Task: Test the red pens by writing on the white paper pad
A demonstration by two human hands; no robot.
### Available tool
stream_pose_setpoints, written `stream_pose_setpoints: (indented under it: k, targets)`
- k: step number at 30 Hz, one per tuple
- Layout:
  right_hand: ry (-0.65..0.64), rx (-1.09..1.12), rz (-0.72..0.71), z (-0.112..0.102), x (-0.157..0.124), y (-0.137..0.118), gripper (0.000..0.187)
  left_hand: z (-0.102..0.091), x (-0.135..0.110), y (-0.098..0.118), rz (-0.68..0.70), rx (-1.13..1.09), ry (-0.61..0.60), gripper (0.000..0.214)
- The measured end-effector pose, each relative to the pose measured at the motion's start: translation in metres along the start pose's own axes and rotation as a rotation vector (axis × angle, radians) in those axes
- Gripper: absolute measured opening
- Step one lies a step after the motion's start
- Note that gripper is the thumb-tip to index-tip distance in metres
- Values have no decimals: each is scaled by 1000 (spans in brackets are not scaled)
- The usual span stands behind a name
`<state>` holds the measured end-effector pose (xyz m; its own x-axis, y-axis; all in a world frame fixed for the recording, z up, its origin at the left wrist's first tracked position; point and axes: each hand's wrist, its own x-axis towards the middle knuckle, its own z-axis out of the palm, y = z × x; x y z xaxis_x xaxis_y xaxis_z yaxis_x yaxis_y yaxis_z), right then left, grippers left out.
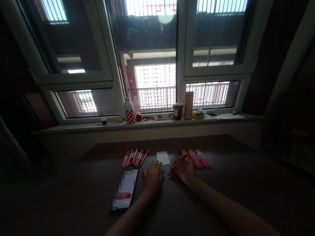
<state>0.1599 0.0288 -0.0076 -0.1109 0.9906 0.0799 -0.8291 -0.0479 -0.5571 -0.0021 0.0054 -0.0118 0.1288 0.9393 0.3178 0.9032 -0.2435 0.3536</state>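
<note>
My left hand point(153, 177) lies palm down on the dark table, fingers spread, its tips at the lower edge of a small white paper point(162, 157). In my right hand point(185, 168) is a red pen point(174, 170), slanting with its dark tip down to the left. The fingers are closed round the pen's middle. Just behind that hand lies a row of pink, red and black pens point(200, 159). Another such row of pens point(134, 157) is beyond my left hand, to its left. A phone point(126, 188) with a lit screen lies left of my left forearm.
On the window sill point(113, 125) stand a white bottle with red checks point(129, 111), a lidded cup of dark drink point(177, 110), a tan flask point(188, 105) and a yellow tape roll point(198, 115). The table's far edge point(162, 140) runs below the sill.
</note>
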Motion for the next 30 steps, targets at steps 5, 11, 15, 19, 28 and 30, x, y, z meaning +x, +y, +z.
stream_pose_setpoints:
  k: [5, 11, 15, 19, 28, 30]
  targets:
    - [11, 11, 8, 1, 0, 0, 52, 4, -1, -3, 26, 44, -22, 39]
    - [10, 19, 3, 1, 0, -2, 51, 1, -2, -2, 30, 107, -1, 33]
    - [-10, 85, 9, -3, 2, -1, 47, -3, -2, 1, 9, 120, -6, 33]
    - [7, 94, 2, -8, 5, -1, 37, -5, -3, 2, -9, 129, -18, 34]
    - [152, -62, -98, -15, 10, 0, 23, -3, -3, 0, -9, 82, 6, 24]
    - [152, -90, -116, -17, 12, 0, 24, -3, -3, 0, -7, 68, -2, 24]
